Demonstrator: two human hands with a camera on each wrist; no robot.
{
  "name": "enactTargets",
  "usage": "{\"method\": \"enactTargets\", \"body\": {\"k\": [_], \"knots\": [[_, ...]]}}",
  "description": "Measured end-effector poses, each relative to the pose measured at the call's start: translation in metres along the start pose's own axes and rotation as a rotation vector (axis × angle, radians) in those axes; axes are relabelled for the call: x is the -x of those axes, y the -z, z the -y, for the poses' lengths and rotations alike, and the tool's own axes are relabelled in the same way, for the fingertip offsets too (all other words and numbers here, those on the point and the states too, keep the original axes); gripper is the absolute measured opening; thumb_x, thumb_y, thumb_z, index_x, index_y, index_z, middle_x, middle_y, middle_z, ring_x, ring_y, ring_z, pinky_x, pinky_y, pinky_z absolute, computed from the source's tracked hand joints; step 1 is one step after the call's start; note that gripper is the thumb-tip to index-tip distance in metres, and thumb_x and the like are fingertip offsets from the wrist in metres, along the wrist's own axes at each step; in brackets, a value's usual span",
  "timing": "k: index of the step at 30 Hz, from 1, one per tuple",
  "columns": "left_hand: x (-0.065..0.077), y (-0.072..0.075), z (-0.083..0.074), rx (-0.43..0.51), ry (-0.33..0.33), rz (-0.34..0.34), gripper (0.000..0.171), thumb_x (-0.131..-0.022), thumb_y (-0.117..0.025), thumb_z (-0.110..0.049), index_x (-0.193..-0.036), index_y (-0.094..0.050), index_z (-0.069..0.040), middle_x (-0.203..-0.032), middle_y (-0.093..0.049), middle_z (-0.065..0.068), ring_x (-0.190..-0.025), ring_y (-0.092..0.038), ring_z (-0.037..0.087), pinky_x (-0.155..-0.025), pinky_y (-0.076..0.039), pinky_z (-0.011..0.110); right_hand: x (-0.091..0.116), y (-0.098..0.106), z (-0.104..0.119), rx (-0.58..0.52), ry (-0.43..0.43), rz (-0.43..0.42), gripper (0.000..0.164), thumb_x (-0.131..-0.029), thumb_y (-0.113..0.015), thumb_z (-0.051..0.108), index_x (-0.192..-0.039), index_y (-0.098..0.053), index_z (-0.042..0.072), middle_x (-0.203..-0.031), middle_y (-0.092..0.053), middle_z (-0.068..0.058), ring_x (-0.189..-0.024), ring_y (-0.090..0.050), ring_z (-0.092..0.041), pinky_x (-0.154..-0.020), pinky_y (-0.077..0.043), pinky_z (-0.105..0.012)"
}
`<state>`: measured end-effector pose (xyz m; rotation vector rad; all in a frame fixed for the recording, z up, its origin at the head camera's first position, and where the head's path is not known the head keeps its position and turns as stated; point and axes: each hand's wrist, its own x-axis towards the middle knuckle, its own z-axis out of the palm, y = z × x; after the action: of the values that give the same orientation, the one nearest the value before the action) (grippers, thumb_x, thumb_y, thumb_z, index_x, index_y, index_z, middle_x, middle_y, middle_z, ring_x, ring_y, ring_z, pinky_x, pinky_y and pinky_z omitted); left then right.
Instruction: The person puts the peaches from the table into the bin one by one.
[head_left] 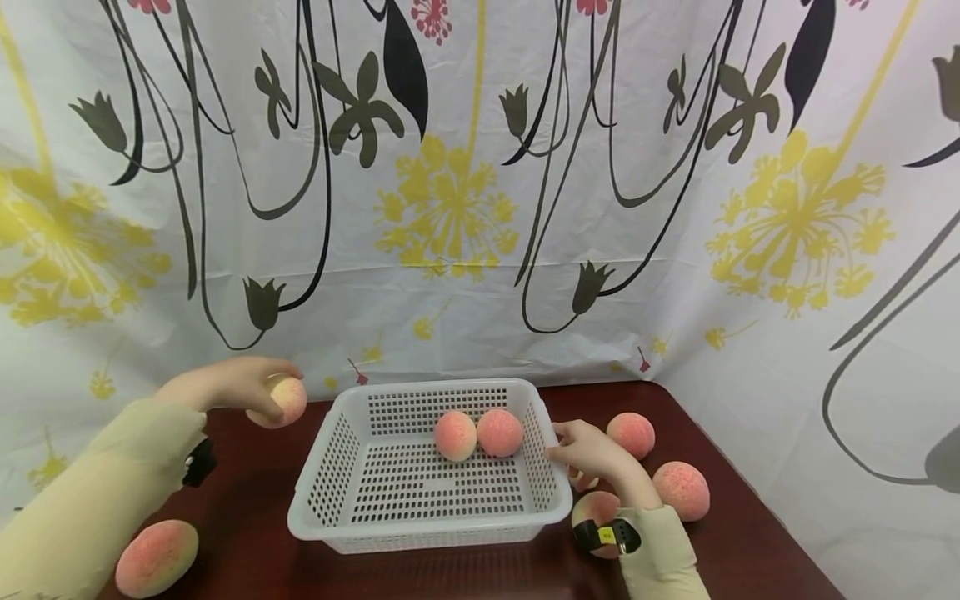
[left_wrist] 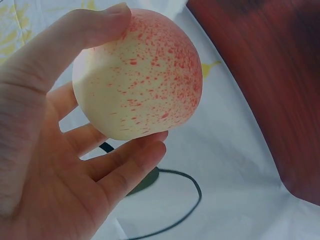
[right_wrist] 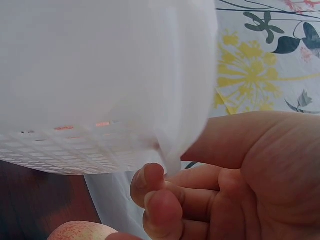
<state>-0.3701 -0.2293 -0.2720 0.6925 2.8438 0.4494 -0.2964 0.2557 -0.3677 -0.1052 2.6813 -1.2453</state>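
My left hand (head_left: 228, 383) holds a peach (head_left: 288, 402) above the table, left of the white plastic basket (head_left: 420, 536). In the left wrist view the thumb lies over this cream and red-speckled peach (left_wrist: 145, 75) and the fingers curl beneath it. My right hand (head_left: 600, 457) grips the basket's right rim. Seen from the right wrist, the thumb goes behind the rim (right_wrist: 185, 115) and the curled fingers (right_wrist: 165, 210) are below it. Inside the basket, toward the back right, two peaches (head_left: 455, 436) (head_left: 500, 432) sit side by side.
Right of the basket, peaches (head_left: 631, 435) (head_left: 681, 491) lie on the dark red table (head_left: 247, 508), with another peach (head_left: 596, 505) partly hidden by the right wrist. One peach (head_left: 157, 558) lies at front left. A flowered curtain (head_left: 450, 333) hangs behind.
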Motion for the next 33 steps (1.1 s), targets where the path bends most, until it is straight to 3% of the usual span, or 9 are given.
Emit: {"method": "enactTargets", "body": {"k": [3, 9, 16, 25, 33], "knots": [[-0.008, 0.0, -0.008, 0.026, -0.004, 0.015, 0.078, -0.066, -0.08, -0.019, -0.136, -0.051, -0.001, -0.127, -0.054, 0.02, -0.098, -0.048, 0.029, -0.076, -0.04, 0.039, -0.001, 0.0, -0.001, -0.005, 0.01, 0.009, 0.036, -0.089, -0.065, 0.011, -0.124, -0.061, 0.003, -0.083, -0.061, -0.008, -0.058, -0.052, -0.022, -0.047, -0.051, -0.035], [-0.031, -0.003, -0.023, -0.015, -0.041, 0.021, 0.084, -0.067, -0.079, -0.021, -0.142, -0.045, -0.002, -0.136, -0.05, 0.022, -0.103, -0.048, 0.03, -0.08, -0.041, 0.042, -0.003, 0.001, -0.004, -0.006, 0.008, 0.006, 0.038, -0.089, -0.065, 0.011, -0.125, -0.06, 0.002, -0.085, -0.061, -0.01, -0.058, -0.053, -0.021, -0.047, -0.052, -0.035], [-0.054, -0.014, -0.042, -0.018, -0.108, 0.028, 0.078, -0.065, -0.079, -0.017, -0.136, -0.051, -0.002, -0.119, -0.059, 0.014, -0.092, -0.051, 0.025, -0.074, -0.044, 0.038, -0.003, -0.001, -0.004, -0.017, 0.007, 0.012, 0.038, -0.089, -0.064, 0.01, -0.126, -0.06, 0.002, -0.086, -0.062, -0.01, -0.059, -0.053, -0.022, -0.048, -0.052, -0.036], [-0.084, -0.039, -0.056, -0.034, -0.147, 0.03, 0.072, -0.065, -0.078, -0.017, -0.132, -0.056, -0.002, -0.118, -0.058, 0.014, -0.088, -0.05, 0.024, -0.068, -0.044, 0.037, -0.002, 0.001, -0.002, -0.002, 0.015, 0.017, 0.039, -0.089, -0.066, 0.013, -0.126, -0.06, 0.003, -0.082, -0.062, -0.008, -0.058, -0.053, -0.021, -0.047, -0.051, -0.036], [-0.105, -0.071, -0.063, -0.079, -0.145, 0.01, 0.071, -0.068, -0.082, -0.024, -0.132, -0.056, -0.004, -0.123, -0.055, 0.015, -0.1, -0.053, 0.028, -0.076, -0.046, 0.043, -0.001, 0.0, -0.002, -0.03, 0.015, 0.026, 0.042, -0.089, -0.066, 0.012, -0.128, -0.058, 0.002, -0.085, -0.062, -0.009, -0.058, -0.052, -0.021, -0.048, -0.051, -0.036]]}}
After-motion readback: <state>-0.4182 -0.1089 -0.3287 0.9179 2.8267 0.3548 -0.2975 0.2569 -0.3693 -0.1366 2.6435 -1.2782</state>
